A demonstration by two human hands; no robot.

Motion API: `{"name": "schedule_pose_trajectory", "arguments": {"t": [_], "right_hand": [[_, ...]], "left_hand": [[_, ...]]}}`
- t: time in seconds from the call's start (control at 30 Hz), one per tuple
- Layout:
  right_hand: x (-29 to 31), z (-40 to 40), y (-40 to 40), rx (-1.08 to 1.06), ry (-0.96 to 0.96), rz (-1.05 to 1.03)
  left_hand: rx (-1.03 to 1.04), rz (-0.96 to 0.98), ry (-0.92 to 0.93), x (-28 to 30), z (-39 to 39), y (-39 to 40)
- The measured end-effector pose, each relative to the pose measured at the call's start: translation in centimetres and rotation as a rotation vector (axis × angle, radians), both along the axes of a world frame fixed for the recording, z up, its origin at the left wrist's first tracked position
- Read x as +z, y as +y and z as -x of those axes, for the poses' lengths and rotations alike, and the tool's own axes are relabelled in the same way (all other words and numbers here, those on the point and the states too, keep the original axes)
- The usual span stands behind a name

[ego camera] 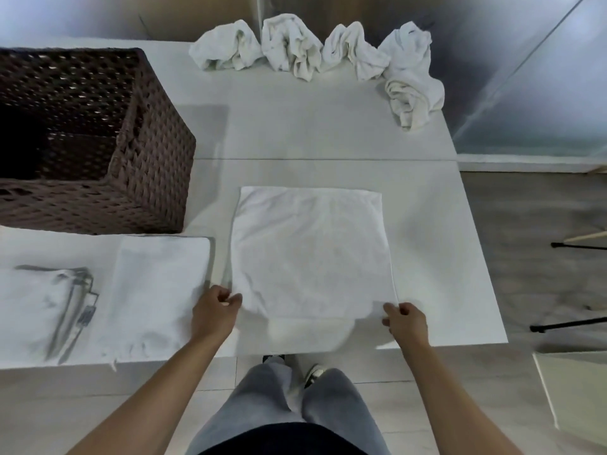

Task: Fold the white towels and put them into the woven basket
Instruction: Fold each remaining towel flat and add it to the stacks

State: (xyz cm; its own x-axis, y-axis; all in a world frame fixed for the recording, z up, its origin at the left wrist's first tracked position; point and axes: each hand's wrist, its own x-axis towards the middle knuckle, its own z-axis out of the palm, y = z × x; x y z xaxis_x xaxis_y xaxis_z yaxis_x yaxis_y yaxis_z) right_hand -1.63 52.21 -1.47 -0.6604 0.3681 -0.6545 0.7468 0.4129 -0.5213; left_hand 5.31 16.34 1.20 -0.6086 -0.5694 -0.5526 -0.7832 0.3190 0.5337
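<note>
1. White surface (295, 133) filling the middle of the frame, backed by a blurred grey wall along the top and pale floor tiles along the bottom.
2. Spread flat at centre: one white towel (312, 247), roughly square, near edge lifted slightly off the surface.
3. Pinching the towel's lower left corner: left hand (213, 311), fingers (234, 298) curled against the thumb.
4. Pinching the lower right corner: right hand (407, 321), fingers (392, 308) closed on the cloth edge.
5. Standing at upper left: dark woven basket (154, 165), open top, interior in shadow, contents impossible to tell.
6. Lying just below the basket, at lower left: folded white towel (157, 290), flat, close beside the spread one but apart from it.
7. Further left, at the frame edge: another folded stack (42, 307) with grey-trimmed edges and a small tag.
8. Lined along the far edge, top centre to upper right: crumpled white towels (295, 47), five bunched heaps touching one another, the last one (414, 100) at the surface's right corner.
9. Visible at bottom centre: grey trousers (282, 405) and shoes on the tiles.
10. Black stand legs (568, 323) at right edge.
</note>
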Motion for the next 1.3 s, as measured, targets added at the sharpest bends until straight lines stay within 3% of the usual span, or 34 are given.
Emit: {"name": "schedule_pose_trajectory", "arguments": {"t": [0.13,0.43,0.67,0.87,1.0,1.3], "right_hand": [[-0.2,-2.7,2.2,-0.066,0.003,0.096],[1.6,-6.5,7.4,-0.228,0.141,0.405],[5.1,-7.3,8.7,-0.240,0.257,0.563],[7.0,-3.7,7.6,-0.219,0.283,0.731],[6.7,-0.1,5.9,-0.149,0.310,0.607],[3.2,7.9,2.1,-0.107,0.357,0.385]], "left_hand": [[0.111,-0.061,-0.020,0.2,-2.9,1.6],[0.538,-0.264,0.188,2.4,-9.0,7.0],[0.540,-0.343,0.364,5.0,-10.6,8.0],[0.659,-0.568,0.421,6.4,-8.8,6.7],[0.584,-0.595,0.465,6.0,-6.0,5.6],[0.545,-0.370,0.488,2.0,1.7,3.3]]}}
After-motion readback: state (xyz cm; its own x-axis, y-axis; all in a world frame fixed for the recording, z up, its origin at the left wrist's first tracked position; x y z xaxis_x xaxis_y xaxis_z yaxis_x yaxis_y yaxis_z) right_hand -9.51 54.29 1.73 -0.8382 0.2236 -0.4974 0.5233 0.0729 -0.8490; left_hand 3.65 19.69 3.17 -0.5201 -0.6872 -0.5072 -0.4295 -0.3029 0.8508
